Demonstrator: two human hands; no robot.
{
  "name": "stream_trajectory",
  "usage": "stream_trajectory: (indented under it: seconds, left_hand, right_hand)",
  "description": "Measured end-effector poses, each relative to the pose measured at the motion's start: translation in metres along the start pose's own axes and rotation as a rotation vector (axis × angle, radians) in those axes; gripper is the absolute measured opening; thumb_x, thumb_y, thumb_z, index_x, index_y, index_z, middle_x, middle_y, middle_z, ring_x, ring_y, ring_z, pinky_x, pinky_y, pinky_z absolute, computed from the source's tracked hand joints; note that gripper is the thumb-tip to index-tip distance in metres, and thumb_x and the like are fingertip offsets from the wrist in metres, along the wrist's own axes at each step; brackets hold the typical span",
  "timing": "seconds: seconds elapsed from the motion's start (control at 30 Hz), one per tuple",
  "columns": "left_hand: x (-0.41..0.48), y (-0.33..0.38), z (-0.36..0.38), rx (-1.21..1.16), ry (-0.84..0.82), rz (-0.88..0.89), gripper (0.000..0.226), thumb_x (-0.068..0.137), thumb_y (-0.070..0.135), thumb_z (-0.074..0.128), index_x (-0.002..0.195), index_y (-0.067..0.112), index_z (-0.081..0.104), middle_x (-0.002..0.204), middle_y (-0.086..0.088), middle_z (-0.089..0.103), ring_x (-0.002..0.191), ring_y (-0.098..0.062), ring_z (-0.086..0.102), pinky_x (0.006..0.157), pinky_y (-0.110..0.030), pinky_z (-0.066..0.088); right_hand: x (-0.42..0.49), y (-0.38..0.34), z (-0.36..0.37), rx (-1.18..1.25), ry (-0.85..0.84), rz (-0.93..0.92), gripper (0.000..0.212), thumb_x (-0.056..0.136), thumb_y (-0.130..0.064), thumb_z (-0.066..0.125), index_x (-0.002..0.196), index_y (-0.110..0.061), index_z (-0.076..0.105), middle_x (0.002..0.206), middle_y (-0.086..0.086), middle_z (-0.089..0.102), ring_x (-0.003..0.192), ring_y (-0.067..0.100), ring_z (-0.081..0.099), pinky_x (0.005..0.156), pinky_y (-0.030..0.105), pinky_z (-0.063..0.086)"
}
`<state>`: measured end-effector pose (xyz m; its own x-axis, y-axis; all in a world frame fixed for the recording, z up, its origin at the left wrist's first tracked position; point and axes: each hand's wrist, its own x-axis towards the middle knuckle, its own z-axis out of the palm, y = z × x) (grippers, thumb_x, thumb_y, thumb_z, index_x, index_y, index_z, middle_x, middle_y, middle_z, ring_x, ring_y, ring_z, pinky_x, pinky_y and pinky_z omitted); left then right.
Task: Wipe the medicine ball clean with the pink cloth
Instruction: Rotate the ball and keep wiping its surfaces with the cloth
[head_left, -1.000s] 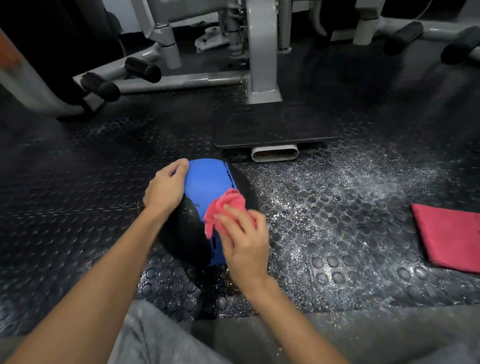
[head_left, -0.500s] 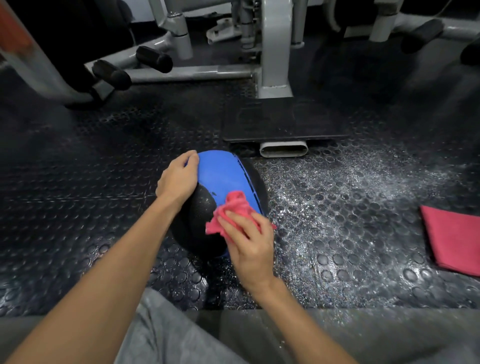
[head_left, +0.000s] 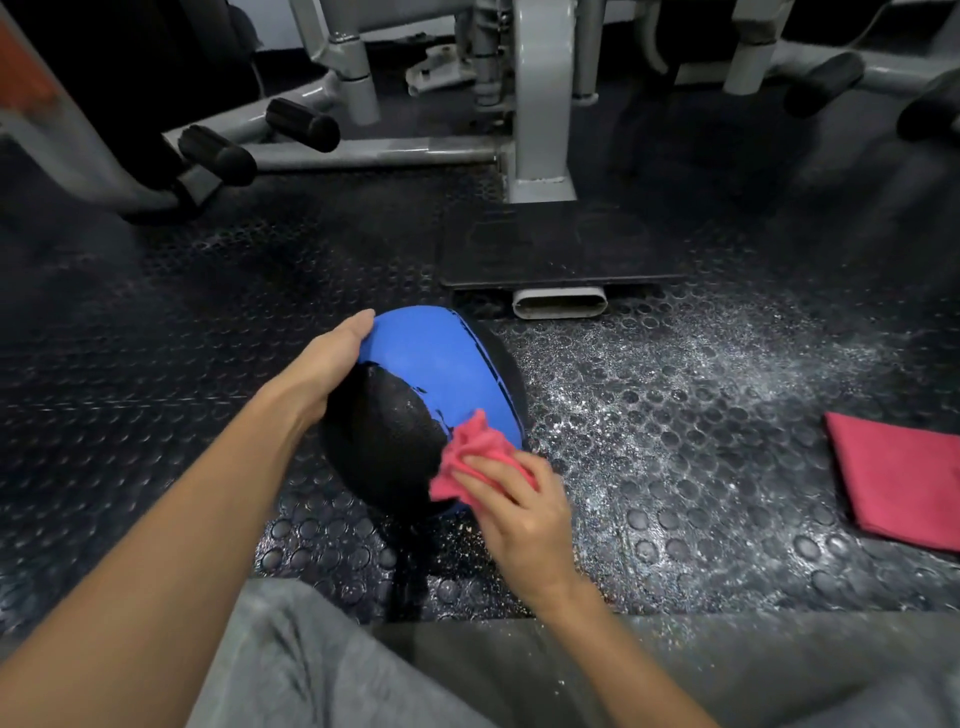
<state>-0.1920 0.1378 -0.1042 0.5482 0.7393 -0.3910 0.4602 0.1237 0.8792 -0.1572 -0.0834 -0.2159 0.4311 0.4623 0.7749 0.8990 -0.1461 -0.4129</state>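
Note:
A black and blue medicine ball (head_left: 415, 400) rests on the studded rubber floor in front of me. My left hand (head_left: 319, 369) lies flat against its upper left side, fingers on the blue panel. A crumpled pink cloth (head_left: 470, 454) is pressed to the ball's lower right side, where blue meets black. My right hand (head_left: 519, 512) grips that cloth, fingers spread over it and hiding its lower part.
A second folded pink cloth (head_left: 904, 478) lies on the floor at the right edge. A grey gym machine frame (head_left: 540, 104) with a black foot plate (head_left: 556, 249) stands just behind the ball. Padded black rollers (head_left: 260, 137) stick out at the back left. My grey-trousered knee (head_left: 322, 670) is below.
My right hand has slid the cloth down and to the right over the ball. The ball has turned, showing more black surface toward me. My left hand stays on its left side.

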Motion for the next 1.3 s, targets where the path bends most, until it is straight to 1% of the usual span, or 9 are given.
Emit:
stream_trajectory:
  seconds: [0.13, 0.33, 0.53, 0.7, 0.9, 1.0, 1.07, 1.2, 1.3]
  left_hand:
    - [-0.005, -0.002, 0.013, 0.124, 0.065, 0.165, 0.054, 0.089, 0.054, 0.045, 0.136, 0.027, 0.048, 0.138, 0.014, 0.046, 0.129, -0.011, 0.041, 0.114, -0.033, 0.025]
    - [-0.017, -0.005, 0.022, 0.344, 0.217, 0.252, 0.049, 0.095, 0.051, 0.037, 0.138, 0.031, 0.044, 0.146, 0.012, 0.041, 0.135, -0.015, 0.035, 0.107, -0.028, 0.022]
    - [-0.031, -0.01, 0.021, 0.337, 0.187, 0.309, 0.035, 0.097, 0.048, 0.036, 0.126, 0.037, 0.052, 0.136, 0.015, 0.048, 0.132, -0.012, 0.035, 0.105, -0.03, 0.024]
    - [-0.041, -0.023, 0.015, 0.359, 0.09, 0.401, 0.045, 0.097, 0.041, 0.041, 0.14, 0.028, 0.04, 0.148, 0.008, 0.034, 0.137, -0.011, 0.028, 0.114, -0.03, 0.018]
    - [-0.06, -0.031, 0.001, 0.285, 0.01, 0.464, 0.022, 0.1, 0.023, 0.04, 0.115, 0.025, 0.055, 0.127, 0.002, 0.052, 0.125, -0.015, 0.044, 0.095, -0.019, 0.03]
    - [-0.062, -0.021, -0.003, 0.464, 0.111, 0.352, 0.014, 0.099, 0.037, 0.038, 0.096, 0.034, 0.052, 0.113, 0.001, 0.058, 0.108, -0.024, 0.051, 0.09, -0.033, 0.035]
    - [-0.062, -0.019, -0.006, 0.7, 0.191, 0.323, 0.024, 0.097, 0.047, 0.033, 0.107, 0.034, 0.051, 0.123, 0.0, 0.057, 0.112, -0.025, 0.05, 0.098, -0.042, 0.036]
    - [-0.063, -0.022, 0.01, 0.701, 0.147, 0.435, 0.077, 0.076, 0.079, 0.02, 0.132, 0.034, 0.047, 0.144, 0.007, 0.043, 0.135, -0.019, 0.036, 0.111, -0.051, 0.026]
    - [-0.067, -0.034, 0.024, 0.675, 0.338, 0.455, 0.064, 0.081, 0.069, 0.025, 0.131, 0.037, 0.049, 0.148, 0.006, 0.039, 0.139, -0.02, 0.03, 0.111, -0.05, 0.025]
  right_hand:
    - [0.014, 0.006, -0.011, 0.07, 0.058, 0.269, 0.024, 0.088, -0.03, 0.053, 0.103, -0.02, 0.07, 0.106, -0.016, 0.063, 0.087, 0.015, 0.049, 0.074, 0.032, 0.046]
    - [0.093, 0.001, 0.006, 0.027, -0.025, 0.164, 0.026, 0.088, -0.037, 0.05, 0.103, -0.026, 0.069, 0.112, -0.016, 0.064, 0.089, 0.017, 0.051, 0.073, 0.029, 0.045]
    - [0.073, 0.057, -0.007, 0.282, -0.344, 1.129, 0.026, 0.093, -0.036, 0.047, 0.085, -0.02, 0.065, 0.07, -0.001, 0.062, 0.053, 0.012, 0.05, 0.049, 0.022, 0.04]
    - [0.043, 0.055, -0.038, 0.413, -0.189, 1.289, 0.016, 0.091, -0.029, 0.051, 0.088, -0.026, 0.066, 0.075, 0.005, 0.067, 0.059, 0.02, 0.06, 0.059, 0.032, 0.054]
    - [0.056, 0.056, -0.063, 0.463, -0.104, 1.193, 0.017, 0.091, -0.031, 0.051, 0.082, -0.028, 0.066, 0.077, 0.008, 0.07, 0.066, 0.029, 0.066, 0.066, 0.045, 0.056]
    - [0.061, 0.051, -0.076, 0.442, -0.18, 1.154, 0.017, 0.091, -0.028, 0.051, 0.079, -0.031, 0.063, 0.075, 0.009, 0.069, 0.074, 0.037, 0.067, 0.069, 0.055, 0.054]
    - [0.062, 0.046, -0.079, 0.447, -0.229, 1.137, 0.015, 0.091, -0.027, 0.051, 0.083, -0.029, 0.064, 0.077, 0.008, 0.068, 0.072, 0.035, 0.066, 0.069, 0.055, 0.053]
    - [0.069, 0.012, -0.059, 0.475, -0.222, 0.97, 0.016, 0.089, -0.033, 0.053, 0.093, -0.034, 0.069, 0.092, -0.005, 0.071, 0.085, 0.018, 0.066, 0.084, 0.046, 0.052]
    - [0.06, -0.038, -0.033, 0.301, -0.187, 0.565, 0.028, 0.089, -0.039, 0.051, 0.11, -0.03, 0.066, 0.123, -0.011, 0.06, 0.108, 0.012, 0.051, 0.098, 0.024, 0.035]
